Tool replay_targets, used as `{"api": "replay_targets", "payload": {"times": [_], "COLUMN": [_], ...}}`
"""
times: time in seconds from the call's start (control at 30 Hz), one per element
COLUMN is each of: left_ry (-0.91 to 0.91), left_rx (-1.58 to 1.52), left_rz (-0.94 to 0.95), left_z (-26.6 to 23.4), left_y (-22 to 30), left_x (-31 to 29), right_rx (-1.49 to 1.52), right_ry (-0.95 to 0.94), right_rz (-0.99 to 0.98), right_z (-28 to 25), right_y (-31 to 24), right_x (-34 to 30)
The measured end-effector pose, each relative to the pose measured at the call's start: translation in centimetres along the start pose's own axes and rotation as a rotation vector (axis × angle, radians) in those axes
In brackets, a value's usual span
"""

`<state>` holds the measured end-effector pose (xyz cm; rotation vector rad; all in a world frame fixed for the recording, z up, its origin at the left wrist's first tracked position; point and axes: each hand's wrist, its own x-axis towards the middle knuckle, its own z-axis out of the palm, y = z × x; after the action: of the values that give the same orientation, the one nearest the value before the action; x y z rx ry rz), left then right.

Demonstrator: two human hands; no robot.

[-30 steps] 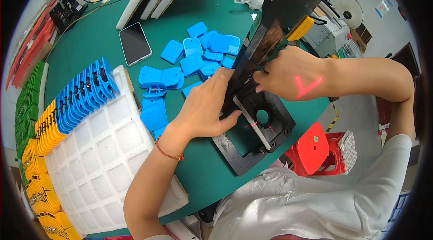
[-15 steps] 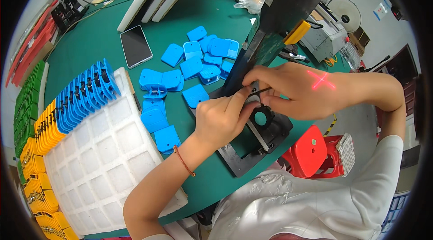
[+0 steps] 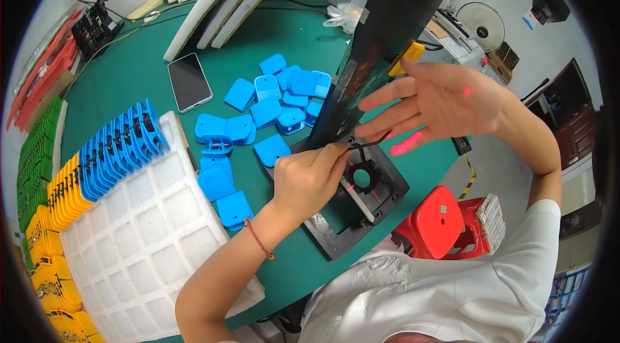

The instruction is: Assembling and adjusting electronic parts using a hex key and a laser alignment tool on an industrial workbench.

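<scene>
My left hand (image 3: 307,175) is closed in a pinch at the foot of a black metal column (image 3: 400,14). From its fingertips sticks out a thin black bent rod, which looks like a hex key (image 3: 371,143). My right hand (image 3: 445,101) is open beside the column, fingers spread and palm showing, with red light on it. Its thumb overlaps a yellow piece (image 3: 407,58) on the column; I cannot tell whether they touch. Below the hands lies the black base frame (image 3: 342,243) with a round black ring (image 3: 363,177) and a light bar (image 3: 357,202). My left fingers hide what they press against.
Loose blue clips (image 3: 265,112) lie left of the column, near a phone (image 3: 190,82). A white gridded tray (image 3: 152,233) stands at the left with rows of blue, yellow and green clips. Red stools (image 3: 436,221) stand beyond the table's right edge.
My right hand has let go of the black rod, opened and turned palm outward, moving up from the base. My left hand stays pinched near the same spot.
</scene>
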<state>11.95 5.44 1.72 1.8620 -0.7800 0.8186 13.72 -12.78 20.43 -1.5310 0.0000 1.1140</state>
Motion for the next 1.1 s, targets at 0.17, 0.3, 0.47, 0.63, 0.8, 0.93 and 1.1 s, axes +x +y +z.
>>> {"api": "replay_targets", "payload": {"times": [0.17, 0.3, 0.47, 0.63, 0.8, 0.93, 1.1], "left_ry": [-0.02, -0.029, -0.034, -0.03, 0.181, 0.171, -0.212], "left_rx": [0.03, 0.042, 0.034, 0.044, -0.198, -0.276, -0.34], "left_rz": [-0.027, -0.048, -0.035, -0.033, -0.033, -0.089, -0.211], "left_z": [-0.1, -0.2, -0.1, -0.2, -0.3, -1.2, -2.7], "left_y": [0.0, 0.0, 0.0, -0.3, 0.1, -1.3, -3.0], "left_x": [-0.1, -0.1, 0.0, 0.0, 0.2, 0.3, 1.5], "right_rx": [0.045, -1.005, -1.984, -2.077, -1.906, -1.782, -1.679], "right_ry": [0.075, 0.193, 0.319, 0.354, 0.322, 0.247, 0.275], "right_rz": [-0.09, -0.396, -0.896, -0.975, -0.793, -0.736, -0.8], "right_z": [0.1, 0.2, 0.4, -0.8, -1.5, -1.8, -1.8], "right_y": [0.6, 1.3, 3.2, 2.9, 2.8, 2.5, 2.7], "right_x": [-0.2, -0.1, 1.7, 3.3, 3.7, 3.9, 4.9]}}
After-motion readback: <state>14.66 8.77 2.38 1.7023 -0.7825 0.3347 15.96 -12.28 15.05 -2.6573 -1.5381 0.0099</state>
